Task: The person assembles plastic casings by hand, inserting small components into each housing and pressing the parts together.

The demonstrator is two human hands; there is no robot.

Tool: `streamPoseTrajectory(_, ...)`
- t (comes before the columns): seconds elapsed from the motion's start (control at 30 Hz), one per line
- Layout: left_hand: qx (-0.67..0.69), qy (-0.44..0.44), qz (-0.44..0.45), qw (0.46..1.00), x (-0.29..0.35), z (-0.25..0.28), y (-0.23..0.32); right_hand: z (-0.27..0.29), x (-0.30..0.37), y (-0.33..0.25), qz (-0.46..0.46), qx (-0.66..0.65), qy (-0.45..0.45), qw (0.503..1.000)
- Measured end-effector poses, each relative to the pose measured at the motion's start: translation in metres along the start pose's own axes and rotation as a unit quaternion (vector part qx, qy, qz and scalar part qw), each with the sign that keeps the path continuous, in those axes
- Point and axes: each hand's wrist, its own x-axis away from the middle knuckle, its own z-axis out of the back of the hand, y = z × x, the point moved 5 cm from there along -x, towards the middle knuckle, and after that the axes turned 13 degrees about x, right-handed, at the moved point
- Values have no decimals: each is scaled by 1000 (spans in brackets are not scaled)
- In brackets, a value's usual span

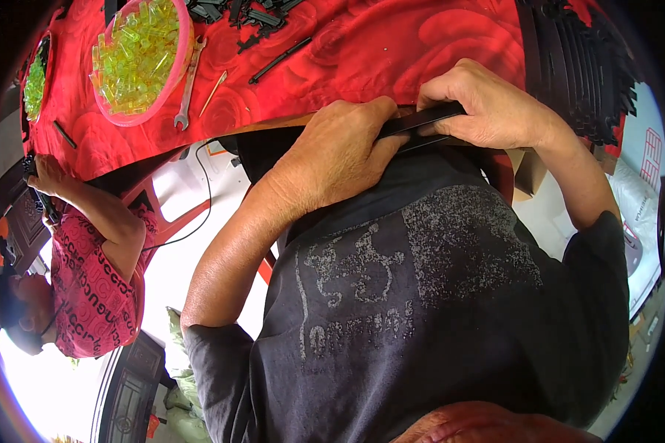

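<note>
Between my two hands is a long, flat black strip, held at the table's front edge close to my shirt. My left hand is closed round its left part, back of the hand up, so the fingertips are hidden. On the other end my right hand pinches with thumb and fingers. A second black edge shows just below the strip; whether it belongs to the same piece I cannot tell.
A red cloth covers the table. On it lie a pink basin of yellow-green clear pieces, a wrench, a thin wooden stick, a black rod and stacked black strips. At left sits a person handling a black part.
</note>
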Motion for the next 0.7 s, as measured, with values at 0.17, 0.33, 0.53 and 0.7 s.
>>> streamPoseTrajectory(0.17,-12,-4,8,1000,-3,-2,2,2,-1,-3,-5,46,-6,999)
streamPoseTrajectory(0.33,-24,13,-17,999,-3,-3,0,1,-3,-4,-20,22,-25,999)
streamPoseTrajectory(0.53,18,22,0,1000,-1,-1,-1,3,-8,-4,1,-12,-66,998)
streamPoseTrajectory(0.7,53,9,10,998,-1,0,-5,4,-8,-3,23,-21,-58,998)
